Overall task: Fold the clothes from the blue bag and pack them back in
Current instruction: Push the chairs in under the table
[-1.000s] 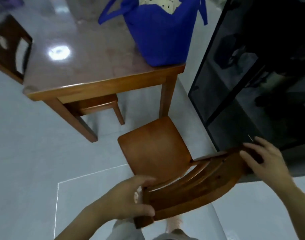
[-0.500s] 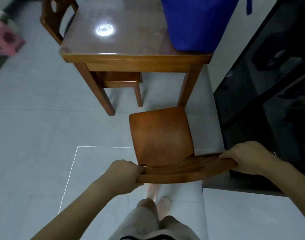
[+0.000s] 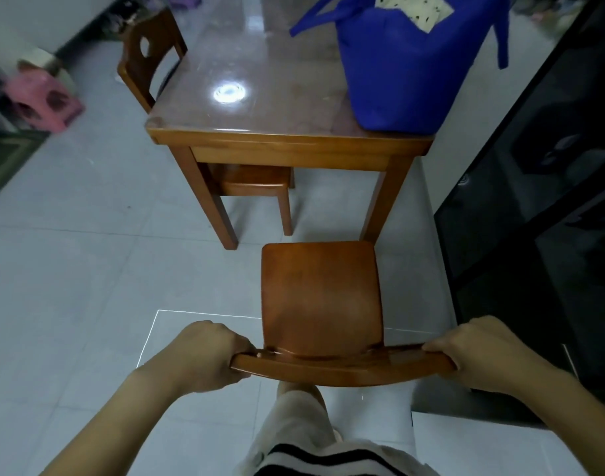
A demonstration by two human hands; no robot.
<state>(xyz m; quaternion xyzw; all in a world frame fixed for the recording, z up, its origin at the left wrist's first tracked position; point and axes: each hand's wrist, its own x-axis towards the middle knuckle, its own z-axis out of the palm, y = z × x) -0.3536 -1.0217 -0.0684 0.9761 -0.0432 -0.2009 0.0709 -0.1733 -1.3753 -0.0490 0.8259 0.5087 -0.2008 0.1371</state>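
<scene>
Head – L hand (image 3: pixel 208 355), R hand (image 3: pixel 483 352) grip chair back (image 3: pixel 342 367)

A pale tiled floor (image 3: pixel 71 269) lies under a glossy wooden tabletop (image 3: pixel 294 108) that shows a round glare (image 3: pixel 229 92). One wooden chair (image 3: pixel 320 293) stands before it, with a second chair (image 3: pixel 150 60) at its left side. A dark glass cabinet (image 3: pixel 552 201) stands on the right and a pink stool (image 3: pixel 43 101) far left.
</scene>
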